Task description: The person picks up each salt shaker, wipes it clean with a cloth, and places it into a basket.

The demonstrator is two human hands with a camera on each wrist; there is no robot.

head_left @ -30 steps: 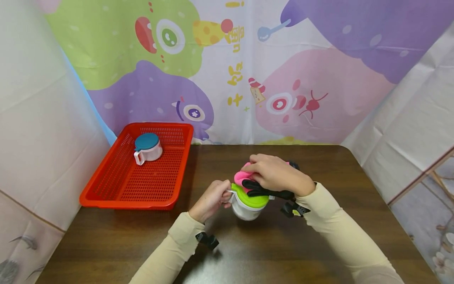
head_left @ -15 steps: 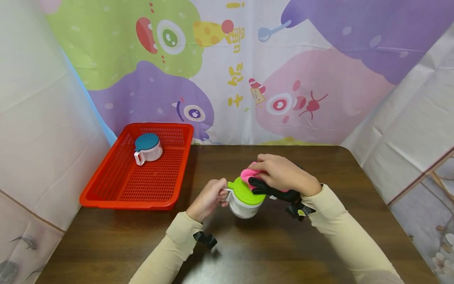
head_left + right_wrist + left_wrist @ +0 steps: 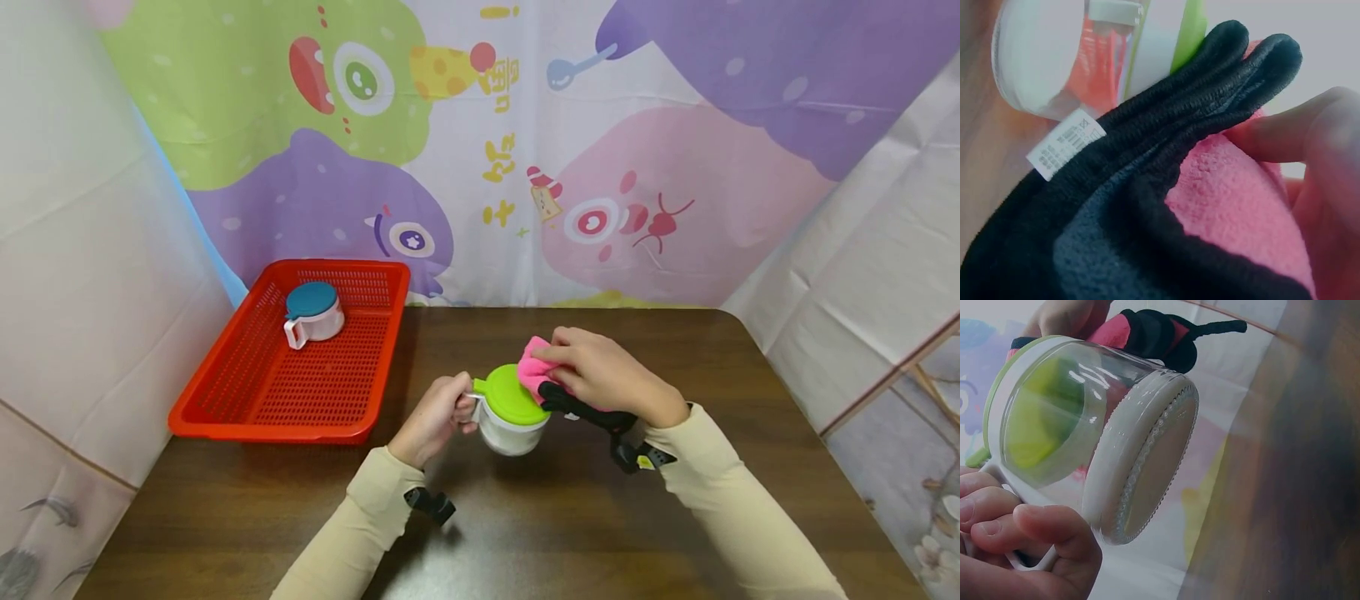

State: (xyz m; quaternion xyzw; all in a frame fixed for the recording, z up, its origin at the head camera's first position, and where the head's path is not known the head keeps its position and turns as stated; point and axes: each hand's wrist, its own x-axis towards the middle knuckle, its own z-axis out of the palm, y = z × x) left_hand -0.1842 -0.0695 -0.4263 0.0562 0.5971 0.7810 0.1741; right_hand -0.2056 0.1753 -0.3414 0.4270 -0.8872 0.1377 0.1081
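Note:
A clear seasoning jar (image 3: pixel 1060 419) with a lime-green lid (image 3: pixel 516 395) and a white base (image 3: pixel 1141 462) is held up off the table, tilted. My left hand (image 3: pixel 437 417) grips its white handle, fingers curled through it. In my right hand (image 3: pixel 603 371) is a bunched pink cloth (image 3: pixel 534 367) with black edging (image 3: pixel 1166 106), pinched between thumb and fingers. The cloth touches the right side of the lid. A white label (image 3: pixel 1066 144) sticks out from the cloth's edge in the right wrist view.
A red plastic basket (image 3: pixel 281 429) stands on the left of the brown wooden table (image 3: pixel 570 533). Inside it sits another jar with a blue lid (image 3: pixel 311 298) and white handle. A cartoon-printed curtain (image 3: pixel 480 250) hangs behind the table.
Both hands shift slightly: the jar moves a little left and up. The cloth slides from the lid's middle toward its right edge, uncovering more of the green top.

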